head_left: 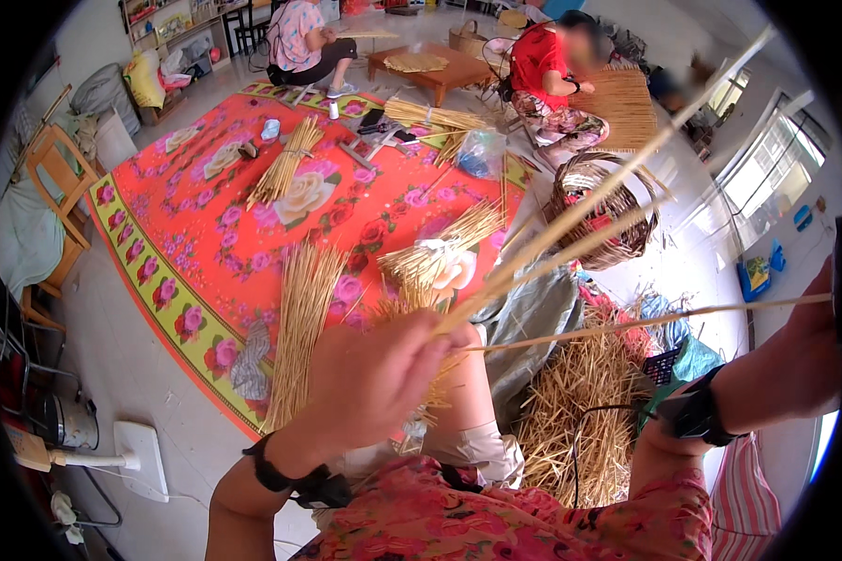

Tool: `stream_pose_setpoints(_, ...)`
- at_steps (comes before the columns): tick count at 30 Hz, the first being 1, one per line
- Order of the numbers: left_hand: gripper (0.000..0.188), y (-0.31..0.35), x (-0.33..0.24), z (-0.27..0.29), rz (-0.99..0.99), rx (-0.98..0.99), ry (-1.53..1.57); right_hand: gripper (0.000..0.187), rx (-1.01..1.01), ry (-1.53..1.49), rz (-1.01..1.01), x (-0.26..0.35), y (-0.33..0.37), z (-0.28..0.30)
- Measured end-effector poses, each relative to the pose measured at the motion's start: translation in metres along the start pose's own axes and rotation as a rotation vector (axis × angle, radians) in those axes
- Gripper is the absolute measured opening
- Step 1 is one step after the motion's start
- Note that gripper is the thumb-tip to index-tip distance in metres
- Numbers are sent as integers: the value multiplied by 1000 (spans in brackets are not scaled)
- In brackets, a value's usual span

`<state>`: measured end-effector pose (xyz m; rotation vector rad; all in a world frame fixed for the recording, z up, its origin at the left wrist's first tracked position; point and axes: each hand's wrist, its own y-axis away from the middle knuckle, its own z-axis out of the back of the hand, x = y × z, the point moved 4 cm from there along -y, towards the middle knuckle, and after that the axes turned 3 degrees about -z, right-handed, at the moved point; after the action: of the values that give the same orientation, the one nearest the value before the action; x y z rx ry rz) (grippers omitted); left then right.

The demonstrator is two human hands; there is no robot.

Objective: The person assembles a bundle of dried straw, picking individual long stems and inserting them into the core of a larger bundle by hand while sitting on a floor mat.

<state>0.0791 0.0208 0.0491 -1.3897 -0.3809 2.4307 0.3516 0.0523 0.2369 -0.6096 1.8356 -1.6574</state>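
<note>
My left hand [374,376] is closed around several straw stalks [552,234] in front of my lap. The stalks fan up to the upper right, close to the camera. From the same grip a single thin stalk [627,325] runs to my right hand [814,351], which is raised at the right rim. That hand is cut off and its fingers are mostly hidden, but the stalk's far end meets it. Just beyond my left hand lie a long sheaf of straw [301,323] and a bundle tied with white cloth [444,245].
Loose straw [580,416] is heaped at my right, beside a grey-green sheet [533,323]. A wicker basket [603,210] stands farther off. More bundles lie on the red floral mat [187,224]. Two people [299,42] sit beyond it, one by a woven straw panel [622,107].
</note>
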Motion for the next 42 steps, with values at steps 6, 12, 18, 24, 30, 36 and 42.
stream_pose_setpoints(6,15,-23,-13,-46,-281,37,276,26,18,-365,-231,-11,-5,-4)
stream_pose_setpoints(12,13,-29,-25,-40,-389,-80,345,21,55,-743,-413,-8,-2,-10)
stream_pose_setpoints(18,14,-33,-13,24,-328,-420,758,16,308,-1022,-722,15,34,-43)
stream_pose_setpoints(24,19,-15,4,90,-362,-752,825,30,1107,-931,-885,81,175,-80)
stream_pose_setpoints(30,15,1,20,114,-348,-793,989,29,1005,-797,-585,123,212,-91)
stream_pose_setpoints(36,16,6,39,113,-349,-773,1179,13,978,-720,-434,130,207,-98)
stream_pose_setpoints(42,23,7,60,91,-68,-992,1068,14,997,-799,-497,140,193,-99)
